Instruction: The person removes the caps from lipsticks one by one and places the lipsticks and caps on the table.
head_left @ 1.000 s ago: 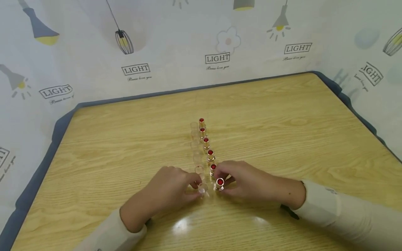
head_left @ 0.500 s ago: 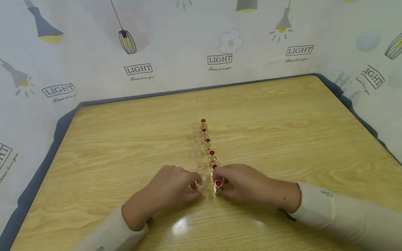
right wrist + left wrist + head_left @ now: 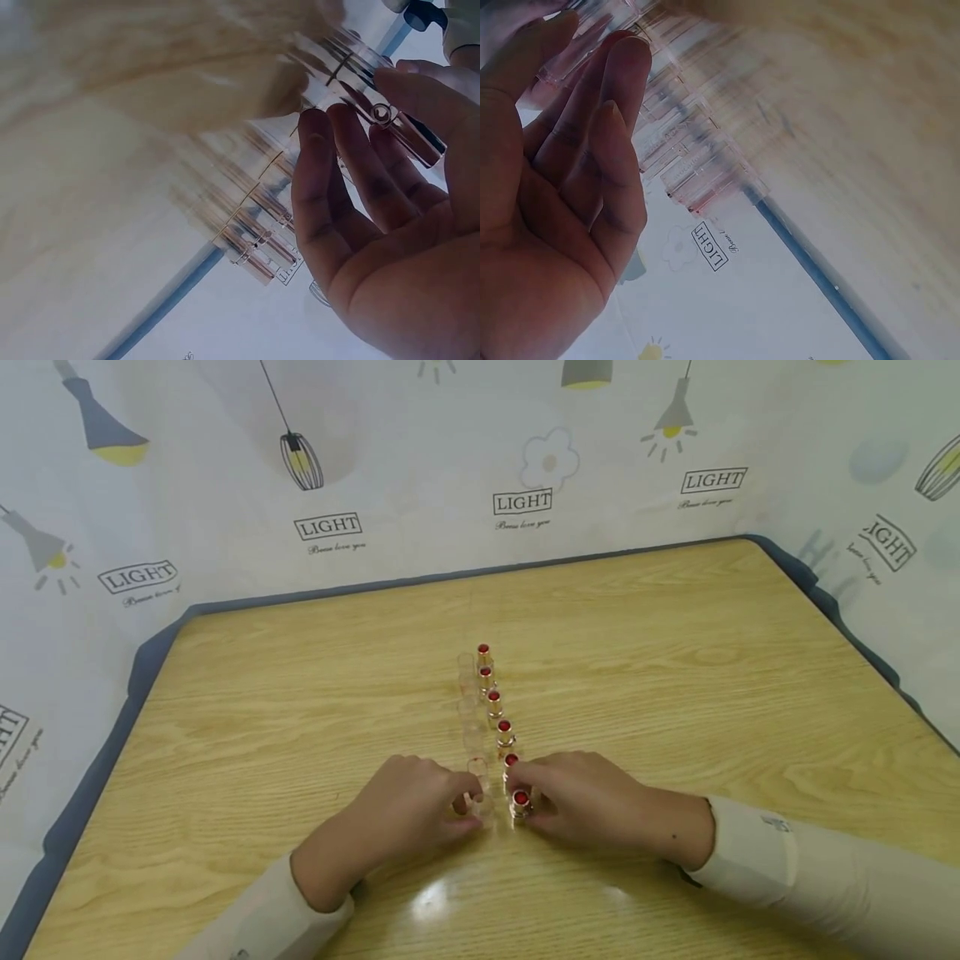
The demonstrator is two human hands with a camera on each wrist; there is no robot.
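Observation:
In the head view my left hand (image 3: 420,802) pinches the nearest clear cap (image 3: 483,812) between thumb and fingertips, at the front of a row of caps. Facing it, my right hand (image 3: 588,797) holds the nearest lipstick (image 3: 521,800), a gold tube with a red top, upright on the table. In the right wrist view, thumb and fingers close around that lipstick (image 3: 416,142), which has a small ring on its side. The left wrist view shows the cap (image 3: 585,41) partly hidden by the fingers.
Several more gold lipsticks (image 3: 505,731) stand in a line running away from me. Beside them on the left runs a line of clear caps (image 3: 477,768). The wooden table (image 3: 262,710) has a dark blue edge, with a printed wall covering (image 3: 420,518) behind it.
My right hand has shifted slightly left with the lipstick, closer to the cap. The cap under my left hand, tilted a second ago, looks more upright; the left hand itself has barely moved.

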